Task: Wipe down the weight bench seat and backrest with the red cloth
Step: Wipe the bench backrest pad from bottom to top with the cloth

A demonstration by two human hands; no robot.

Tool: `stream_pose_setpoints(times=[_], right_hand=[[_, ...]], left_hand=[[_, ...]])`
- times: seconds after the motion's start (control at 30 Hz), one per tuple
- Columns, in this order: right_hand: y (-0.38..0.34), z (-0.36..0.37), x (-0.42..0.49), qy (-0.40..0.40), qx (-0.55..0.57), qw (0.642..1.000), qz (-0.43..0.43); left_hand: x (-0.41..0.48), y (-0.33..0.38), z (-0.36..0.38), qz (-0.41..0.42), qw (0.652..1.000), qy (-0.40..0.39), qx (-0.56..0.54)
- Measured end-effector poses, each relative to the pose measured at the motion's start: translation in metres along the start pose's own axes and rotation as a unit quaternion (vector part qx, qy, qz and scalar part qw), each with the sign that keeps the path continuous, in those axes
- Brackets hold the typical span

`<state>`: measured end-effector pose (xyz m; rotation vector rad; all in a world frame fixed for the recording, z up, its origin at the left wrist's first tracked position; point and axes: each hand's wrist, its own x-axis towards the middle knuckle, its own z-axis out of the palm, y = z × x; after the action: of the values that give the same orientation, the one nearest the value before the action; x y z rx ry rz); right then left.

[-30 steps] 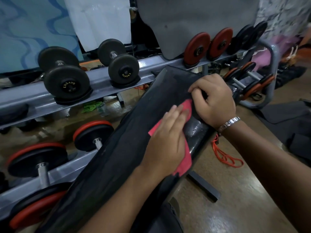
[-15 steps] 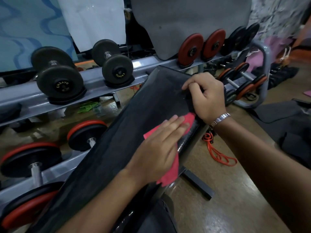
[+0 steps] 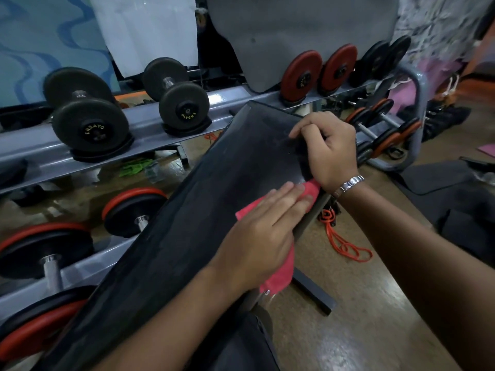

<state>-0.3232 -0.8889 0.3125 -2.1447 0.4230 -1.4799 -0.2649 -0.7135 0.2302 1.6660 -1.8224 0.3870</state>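
**Backrest wipe under way at the right edge, upper half**

The red cloth [image 3: 280, 274] lies on the right edge of the black backrest [image 3: 214, 196]. Part of it hangs over the side, and the rest is pinned under the left hand [image 3: 265, 234]. That hand's grip is wide: the fingers are straight and flat, pressing the cloth and clasping nothing. The right hand [image 3: 332, 148] steadies the pad just above, its grip curled over the same edge.

Judgement: strokes should run flat along the pad under even pressure. The hanging tail should be gathered so the side face is wiped too. The right hand must shift before the strip beneath it can be reached.

Edges and room: the pad's far end and left side appear close to the dumbbell rack [image 3: 40, 153], so clearance there is tight. On the right the floor [image 3: 375, 303] is open, apart from an orange cord [image 3: 345, 245] and the bench foot [image 3: 313, 293].
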Motion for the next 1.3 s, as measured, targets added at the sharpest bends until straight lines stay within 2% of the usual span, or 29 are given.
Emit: stream_pose_setpoints(times=[0.07,0.13,0.23,0.33,0.4,0.47,0.5,0.6,0.63,0.7,0.73,0.77,0.8,0.9,0.97,1.1,1.17,1.23,1.3], right_hand=[[0.0,-0.001,0.0,-0.004,0.004,1.0,0.007],[0.001,-0.002,0.001,-0.012,0.007,1.0,0.018],[-0.007,-0.005,0.004,-0.018,0.047,0.998,0.045],[-0.025,-0.018,-0.014,0.023,0.033,0.999,-0.014],[-0.036,-0.028,-0.043,0.021,0.004,0.998,-0.064],[-0.04,-0.029,-0.078,-0.016,-0.012,0.998,-0.059],[-0.04,-0.027,-0.093,-0.038,-0.029,0.998,-0.04],[-0.042,-0.012,-0.122,-0.083,-0.141,0.986,-0.02],[-0.044,-0.007,-0.124,-0.091,-0.185,0.978,-0.025],[-0.047,-0.001,-0.118,-0.099,-0.269,0.958,-0.029],[-0.047,0.001,-0.114,-0.101,-0.309,0.945,-0.033],[-0.046,0.001,-0.11,-0.103,-0.34,0.934,-0.042],[-0.044,0.001,-0.107,-0.101,-0.36,0.926,-0.057],[-0.037,-0.011,-0.094,-0.081,-0.363,0.923,-0.097],[-0.027,-0.02,-0.078,-0.058,-0.328,0.939,-0.089],[-0.019,-0.023,-0.058,-0.057,-0.322,0.941,-0.082],[-0.019,-0.024,-0.06,-0.086,-0.326,0.935,-0.109],[-0.016,-0.035,-0.059,-0.109,-0.357,0.917,-0.138],[-0.006,-0.047,-0.042,-0.091,-0.398,0.906,-0.111]], left_hand=[[0.002,-0.001,0.002,-0.013,1.0,0.009,0.003],[0.01,0.009,0.008,-0.092,0.995,0.038,0.004],[0.028,0.035,0.016,-0.229,0.969,0.083,-0.034],[0.039,0.049,0.02,-0.289,0.944,0.119,-0.106],[0.044,0.048,0.013,-0.315,0.918,0.113,-0.211],[0.048,0.043,0.001,-0.341,0.87,0.097,-0.342],[0.05,0.043,-0.007,-0.355,0.83,0.098,-0.419],[0.048,0.041,-0.032,-0.363,0.657,0.136,-0.646],[0.046,0.037,-0.039,-0.358,0.622,0.138,-0.683],[0.041,0.025,-0.05,-0.351,0.582,0.146,-0.719],[0.039,0.018,-0.054,-0.353,0.573,0.159,-0.722],[0.039,0.011,-0.058,-0.359,0.578,0.176,-0.711],[0.038,0.003,-0.06,-0.367,0.605,0.198,-0.678],[0.034,-0.02,-0.064,-0.389,0.741,0.266,-0.479],[0.029,-0.039,-0.064,-0.372,0.806,0.292,-0.355],[0.018,-0.07,-0.056,-0.315,0.905,0.245,-0.151],[0.016,-0.078,-0.05,-0.286,0.931,0.217,-0.071],[0.013,-0.081,-0.041,-0.261,0.942,0.206,-0.042],[0.01,-0.08,-0.032,-0.243,0.948,0.203,-0.028]])
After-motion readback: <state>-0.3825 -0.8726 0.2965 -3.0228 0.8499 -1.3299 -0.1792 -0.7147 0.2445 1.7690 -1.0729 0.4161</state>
